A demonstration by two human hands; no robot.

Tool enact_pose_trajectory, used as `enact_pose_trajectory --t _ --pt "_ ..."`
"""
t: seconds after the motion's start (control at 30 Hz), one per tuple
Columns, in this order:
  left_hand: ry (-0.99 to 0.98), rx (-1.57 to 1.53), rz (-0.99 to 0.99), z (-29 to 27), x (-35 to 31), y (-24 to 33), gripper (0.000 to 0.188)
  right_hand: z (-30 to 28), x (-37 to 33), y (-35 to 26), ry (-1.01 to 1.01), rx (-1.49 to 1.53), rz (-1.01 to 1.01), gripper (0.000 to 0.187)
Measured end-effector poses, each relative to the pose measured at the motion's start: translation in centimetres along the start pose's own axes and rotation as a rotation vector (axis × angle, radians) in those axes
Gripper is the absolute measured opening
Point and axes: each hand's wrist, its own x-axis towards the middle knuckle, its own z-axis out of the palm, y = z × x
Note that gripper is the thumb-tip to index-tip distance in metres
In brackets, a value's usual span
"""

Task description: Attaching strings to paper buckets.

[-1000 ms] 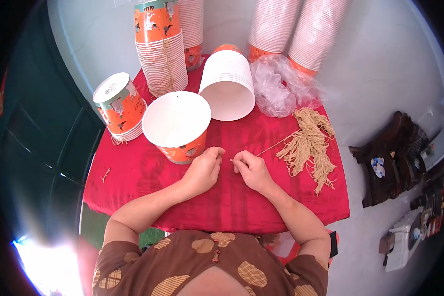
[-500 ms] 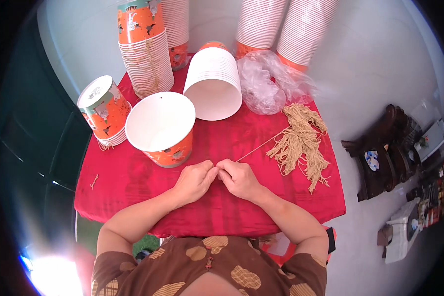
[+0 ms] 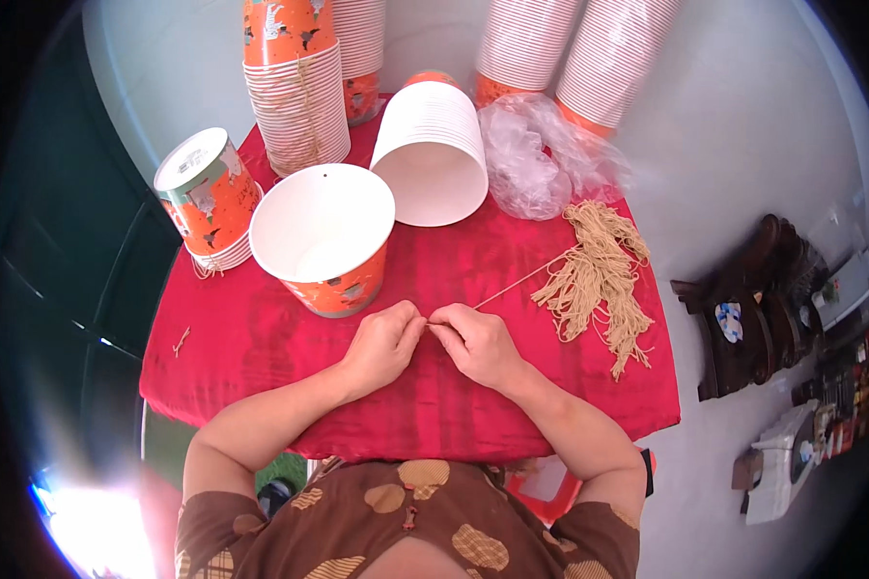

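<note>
My left hand (image 3: 384, 345) and my right hand (image 3: 477, 345) meet over the front middle of the table, fingers closed in a pinch. Between their fingertips runs a thin tan string (image 3: 512, 288), which stretches back to the right toward a loose bundle of tan strings (image 3: 599, 280). Just beyond my left hand stands an upright orange bucket (image 3: 333, 292) with a white inside and a small hole near its far rim. Its mouth faces up, and I see nothing inside it. The string's end is hidden by my fingers.
A red cloth (image 3: 261, 357) covers the table. Nested white buckets (image 3: 430, 135) lie on their side beside crumpled clear plastic (image 3: 526, 154). Upside-down orange buckets (image 3: 208, 198) stand at left; tall bucket stacks (image 3: 299, 106) rise at the back. A short string scrap (image 3: 182, 342) lies at left.
My hands have parted slightly, and a short length of string now shows between the fingertips. The view has shifted a little; the bucket and string bundle keep their places on the table.
</note>
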Motion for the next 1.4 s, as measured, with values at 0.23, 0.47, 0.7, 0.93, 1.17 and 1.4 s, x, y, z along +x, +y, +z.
enact_pose_trajectory --t 0.23,0.47,0.7,0.93,1.17,1.4 --pt "-0.001 -0.040 -0.046 -0.1 -0.2 0.2 0.011 0.0 -0.2 -0.4 -0.026 -0.076 0.023 0.008" --pt "-0.072 -0.129 -0.114 -0.5 -0.3 0.2 0.009 -0.1 -0.2 -1.0 -0.015 -0.116 0.035 0.008" --pt "-0.079 -0.225 -0.127 -0.7 -0.2 -0.2 0.006 -0.7 0.7 -1.7 0.011 -0.376 -0.159 0.011" --pt "-0.104 -0.192 -0.144 -0.9 0.1 0.3 0.006 -0.2 -0.1 -1.0 -0.001 -0.187 -0.025 0.009" --pt "-0.088 -0.136 -0.138 -0.9 0.1 -0.5 0.004 0.1 -0.1 -1.0 0.062 -0.158 0.028 0.009" --pt "-0.079 -0.211 -0.276 -1.0 0.5 -0.3 0.005 0.5 -1.0 -3.3 -0.375 0.262 -0.219 0.008"
